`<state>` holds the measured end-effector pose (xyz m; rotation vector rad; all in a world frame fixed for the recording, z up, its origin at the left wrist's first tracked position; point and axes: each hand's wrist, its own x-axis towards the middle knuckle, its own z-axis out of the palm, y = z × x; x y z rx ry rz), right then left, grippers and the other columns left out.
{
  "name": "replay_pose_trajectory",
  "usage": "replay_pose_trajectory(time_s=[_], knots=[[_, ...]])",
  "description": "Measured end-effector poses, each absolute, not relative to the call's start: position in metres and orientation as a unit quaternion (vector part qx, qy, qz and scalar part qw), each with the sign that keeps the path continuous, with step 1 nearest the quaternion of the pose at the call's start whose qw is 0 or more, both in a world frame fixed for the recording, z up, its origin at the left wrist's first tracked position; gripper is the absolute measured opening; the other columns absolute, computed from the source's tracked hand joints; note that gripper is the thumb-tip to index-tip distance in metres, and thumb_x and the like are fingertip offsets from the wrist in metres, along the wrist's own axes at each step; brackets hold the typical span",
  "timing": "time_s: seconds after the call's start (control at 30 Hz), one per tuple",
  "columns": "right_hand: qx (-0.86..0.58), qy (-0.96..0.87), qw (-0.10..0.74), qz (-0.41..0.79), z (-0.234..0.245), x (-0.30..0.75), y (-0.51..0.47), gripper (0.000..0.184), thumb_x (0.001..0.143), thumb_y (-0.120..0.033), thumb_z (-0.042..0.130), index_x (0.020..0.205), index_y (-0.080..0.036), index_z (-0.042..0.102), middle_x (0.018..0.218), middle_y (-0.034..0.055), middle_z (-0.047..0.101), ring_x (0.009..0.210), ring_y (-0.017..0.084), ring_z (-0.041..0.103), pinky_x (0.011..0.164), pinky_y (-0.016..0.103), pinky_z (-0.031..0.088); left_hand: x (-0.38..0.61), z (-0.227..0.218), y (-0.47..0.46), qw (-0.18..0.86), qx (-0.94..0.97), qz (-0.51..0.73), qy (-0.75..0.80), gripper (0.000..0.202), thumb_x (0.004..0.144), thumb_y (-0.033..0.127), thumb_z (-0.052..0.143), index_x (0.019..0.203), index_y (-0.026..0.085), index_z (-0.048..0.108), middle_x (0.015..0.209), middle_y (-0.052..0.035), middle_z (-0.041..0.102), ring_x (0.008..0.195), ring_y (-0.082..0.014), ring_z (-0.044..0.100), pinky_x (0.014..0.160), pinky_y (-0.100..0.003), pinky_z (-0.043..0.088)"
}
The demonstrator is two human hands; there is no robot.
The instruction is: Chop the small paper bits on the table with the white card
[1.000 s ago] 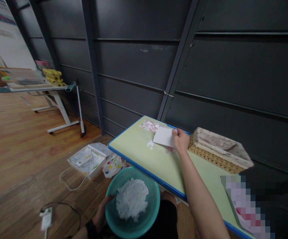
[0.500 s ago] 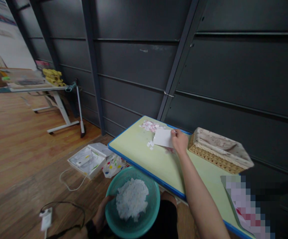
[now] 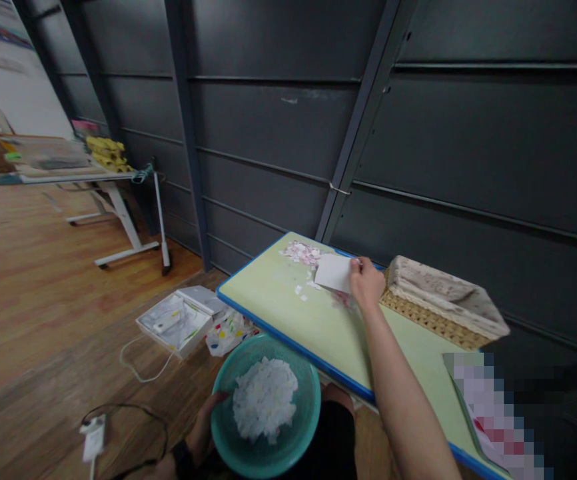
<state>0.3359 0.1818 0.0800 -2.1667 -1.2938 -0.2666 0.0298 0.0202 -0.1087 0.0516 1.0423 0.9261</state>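
My right hand [image 3: 366, 284] reaches across the light green table [image 3: 288, 313] and pinches a white sheet of paper [image 3: 334, 273] at its right edge. Just left of the sheet lie small paper scraps [image 3: 299, 253], pink and white, with a few loose bits nearer the middle. My left hand [image 3: 203, 433] grips the rim of a teal plastic basin [image 3: 228, 387] held below the table's front edge. The basin holds a heap of torn white paper [image 3: 264, 398].
A wicker basket with a cloth lining [image 3: 443, 303] stands right of my hand against the dark panelled wall. On the wooden floor lie an open white box [image 3: 178, 319], a plastic bag [image 3: 228, 331] and a cable with an adapter [image 3: 93, 437]. Another table [image 3: 68, 170] stands far left.
My right hand has drawn the white sheet slightly back and to the right, leaving a few more scraps uncovered on the table. The basin and left hand have stayed put.
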Motion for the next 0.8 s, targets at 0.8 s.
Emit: replay_pose_trajectory(time_s=[0.8], knots=[[-0.771, -0.528, 0.354, -0.030, 0.075, 0.345, 0.187, 0.039, 0.080, -0.036, 0.037, 0.095, -0.015, 0.067, 0.088, 0.0116, 0.067, 0.080, 0.022, 0.058, 0.066, 0.027, 0.037, 0.027, -0.119, 0.020, 0.774, 0.027, 0.440, 0.455, 0.036, 0.074, 0.031, 0.059, 0.100, 0.007, 0.063, 0.078, -0.0083, 0.076, 0.091, -0.0283, 0.066, 0.079, -0.037, 0.053]])
